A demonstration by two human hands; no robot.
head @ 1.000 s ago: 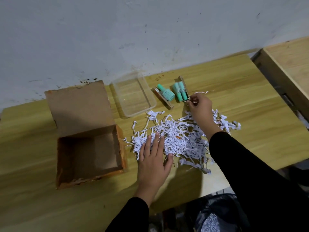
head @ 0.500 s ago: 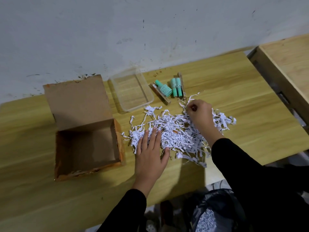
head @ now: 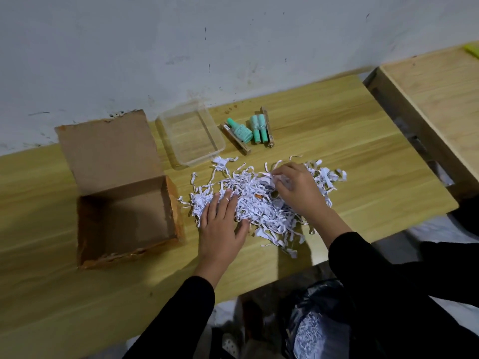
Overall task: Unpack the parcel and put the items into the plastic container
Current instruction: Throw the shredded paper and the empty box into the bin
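The left hand (head: 220, 226) is pressing flat, fingers spread, pinning the shredded paper (head: 259, 203) while the right hand (head: 295, 187) is pinching strands, likely hunting for items. Mint bottles (head: 243, 132) are lying at twelve o'clock, outside the empty plastic container (head: 189, 136) at eleven; the cardboard box (head: 108, 146) is sitting at nine.

Left hand (head: 221, 226) lies flat at frame centre, fingers straight; right hand (head: 295, 189), upper right of it, curls its fingers (grip unclear).

A single head-worn camera looks forward and steeply down onto the desk (head: 337, 141) from close above. The wall (head: 155, 47) fills the far side of the view, and the desk's near edge crosses the bottom.
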